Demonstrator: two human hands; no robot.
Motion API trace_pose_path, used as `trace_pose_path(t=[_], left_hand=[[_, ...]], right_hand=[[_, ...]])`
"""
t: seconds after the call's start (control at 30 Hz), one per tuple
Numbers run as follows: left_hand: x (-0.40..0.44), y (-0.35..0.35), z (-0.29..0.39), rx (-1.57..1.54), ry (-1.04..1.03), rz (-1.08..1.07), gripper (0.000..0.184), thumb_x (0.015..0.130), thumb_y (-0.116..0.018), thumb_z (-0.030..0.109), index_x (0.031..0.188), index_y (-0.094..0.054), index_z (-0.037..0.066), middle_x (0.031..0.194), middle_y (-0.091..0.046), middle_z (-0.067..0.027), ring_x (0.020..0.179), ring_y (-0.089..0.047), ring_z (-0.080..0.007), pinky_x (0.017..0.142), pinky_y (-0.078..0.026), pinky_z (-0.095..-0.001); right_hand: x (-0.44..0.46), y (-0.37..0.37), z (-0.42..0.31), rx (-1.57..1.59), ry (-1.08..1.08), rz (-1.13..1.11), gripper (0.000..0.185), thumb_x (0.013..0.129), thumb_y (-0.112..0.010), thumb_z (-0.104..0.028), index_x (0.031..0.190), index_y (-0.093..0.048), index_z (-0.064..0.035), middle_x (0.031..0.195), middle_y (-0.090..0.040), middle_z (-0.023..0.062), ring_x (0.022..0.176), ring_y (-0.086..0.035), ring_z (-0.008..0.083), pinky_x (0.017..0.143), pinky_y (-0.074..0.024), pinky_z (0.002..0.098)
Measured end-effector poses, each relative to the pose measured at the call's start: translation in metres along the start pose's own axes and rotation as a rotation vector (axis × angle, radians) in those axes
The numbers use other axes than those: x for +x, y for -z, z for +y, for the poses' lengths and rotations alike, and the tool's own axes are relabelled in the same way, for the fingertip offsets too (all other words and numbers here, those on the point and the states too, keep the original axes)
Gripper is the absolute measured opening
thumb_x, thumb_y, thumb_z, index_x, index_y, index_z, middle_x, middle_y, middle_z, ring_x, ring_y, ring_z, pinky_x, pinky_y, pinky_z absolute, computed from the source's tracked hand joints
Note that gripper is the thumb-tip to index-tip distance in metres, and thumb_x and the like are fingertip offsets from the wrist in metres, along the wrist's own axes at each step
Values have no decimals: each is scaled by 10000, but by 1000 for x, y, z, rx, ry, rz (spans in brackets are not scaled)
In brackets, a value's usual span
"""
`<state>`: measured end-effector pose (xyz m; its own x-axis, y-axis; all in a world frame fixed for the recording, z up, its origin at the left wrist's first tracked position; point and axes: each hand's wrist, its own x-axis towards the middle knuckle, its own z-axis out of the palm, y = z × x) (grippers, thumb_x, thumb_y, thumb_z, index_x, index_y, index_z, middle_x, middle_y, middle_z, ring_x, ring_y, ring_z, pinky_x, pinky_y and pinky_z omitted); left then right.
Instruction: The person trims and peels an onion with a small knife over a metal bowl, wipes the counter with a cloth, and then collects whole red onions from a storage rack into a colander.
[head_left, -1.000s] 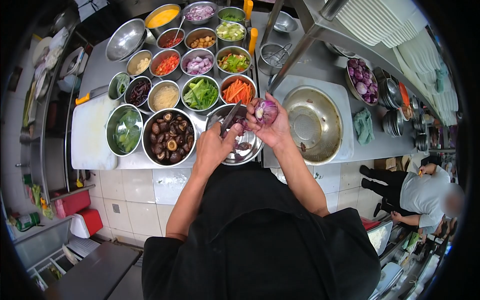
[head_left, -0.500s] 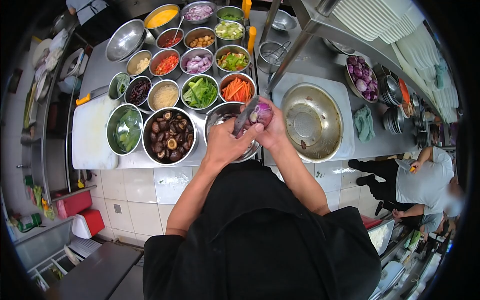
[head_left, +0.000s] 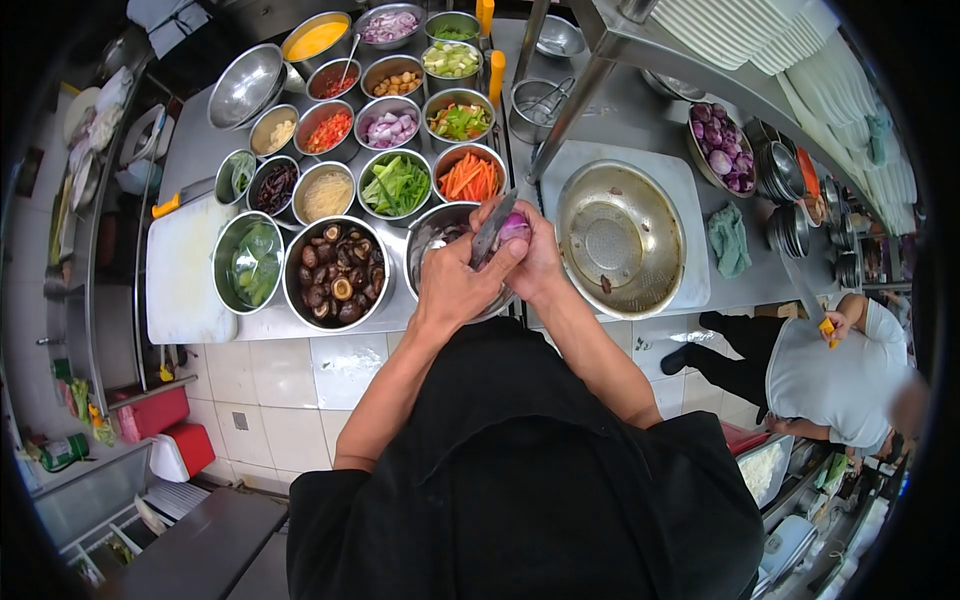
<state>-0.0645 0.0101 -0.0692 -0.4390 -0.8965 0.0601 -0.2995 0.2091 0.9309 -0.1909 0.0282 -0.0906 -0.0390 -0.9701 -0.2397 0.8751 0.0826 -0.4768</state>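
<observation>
My left hand (head_left: 452, 278) grips a small knife, its handle hidden in the fingers. The dark blade (head_left: 492, 230) points up and away, lying against a purple onion (head_left: 514, 230). Wrapped around that onion is my right hand (head_left: 541, 262). Both hands are close together over a steel bowl (head_left: 427, 232), whose contents are mostly hidden beneath them. Left of it sits a steel pot of dark mushrooms (head_left: 337, 273). To the right, a wide perforated steel basin (head_left: 622, 270) rests on a white board, with a few peel scraps in it.
Several steel containers of cut vegetables, such as carrot strips (head_left: 469, 178), stand beyond my hands. A white cutting board (head_left: 188, 280) lies left. Purple onions (head_left: 722, 150) fill a bowl at right, near a green cloth (head_left: 729, 247). A person (head_left: 825, 360) at right holds a large knife (head_left: 803, 295).
My hands turn the onion slightly, and more of it is covered by my fingers. The person at right has moved, and a large knife now shows in their hand.
</observation>
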Motion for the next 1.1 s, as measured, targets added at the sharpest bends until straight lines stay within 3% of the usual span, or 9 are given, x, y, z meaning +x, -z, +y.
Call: trace_pose_path(t=[0.1,0.2,0.3,0.5,0.6,0.7,0.8,0.93,1.1], left_hand=[[-2,4,8,-28,66,-46,551,803,-660,518,716,-664,-26,534,-583,-148,495,-590,-226,501,-449,-344],[-2,4,5,-28,18,-59,612,879,-556,538,689,-618,-40,486,-494,-57,512,-460,-97,472,-382,-317],[-2,3,8,-103,15,-73,622,900,-524,533,680,-606,-42,482,-477,-49,505,-456,-98,465,-375,-317],[-6,0,8,-237,132,-12,543,901,-553,480,782,-668,-36,539,-600,-96,491,-605,-167,481,-459,-326],[-9,-1,9,-135,33,73,530,898,-563,465,758,-650,-39,533,-588,-128,481,-609,-218,475,-457,-346],[-18,-13,-7,-43,-104,59,496,891,-588,429,725,-629,-36,529,-567,-165,477,-604,-275,467,-448,-359],[-26,-9,-7,64,-159,-72,463,904,-583,414,795,-660,-30,512,-537,-68,479,-509,-111,465,-414,-302],[-31,7,11,-84,-219,63,435,880,-620,369,695,-625,-24,542,-568,-182,477,-588,-315,469,-443,-362],[-26,32,-6,188,51,78,468,880,-610,383,683,-626,-42,592,-596,-215,547,-620,-349,501,-461,-390]], right_hand=[[1,3,4,-72,62,34,259,887,-480,-265,889,-577,-25,833,-607,90,768,-588,193,748,-479,313],[-2,-1,4,-133,110,57,259,890,-480,-267,888,-581,-29,836,-608,83,763,-584,179,740,-476,302],[-1,4,5,-154,133,15,266,895,-490,-282,908,-577,-30,832,-606,75,750,-580,167,729,-475,298],[-6,-15,5,-236,138,316,328,899,-519,-397,856,-556,-74,758,-558,43,617,-527,140,584,-451,277],[-10,-15,4,-345,227,273,353,908,-537,-422,955,-562,-73,804,-583,19,703,-563,88,593,-460,235],[-4,-16,3,-259,247,337,415,901,-535,-491,944,-549,-78,736,-555,1,615,-538,78,526,-437,228],[-5,-6,-2,-303,135,311,485,889,-516,-561,934,-540,-78,677,-531,-2,539,-508,84,460,-405,224],[4,-1,-4,-134,52,449,521,864,-501,-620,928,-502,-103,638,-515,18,504,-506,116,410,-380,228],[-2,1,-5,-72,123,388,491,869,-506,-600,868,-510,-109,628,-523,35,510,-543,165,387,-395,230]])
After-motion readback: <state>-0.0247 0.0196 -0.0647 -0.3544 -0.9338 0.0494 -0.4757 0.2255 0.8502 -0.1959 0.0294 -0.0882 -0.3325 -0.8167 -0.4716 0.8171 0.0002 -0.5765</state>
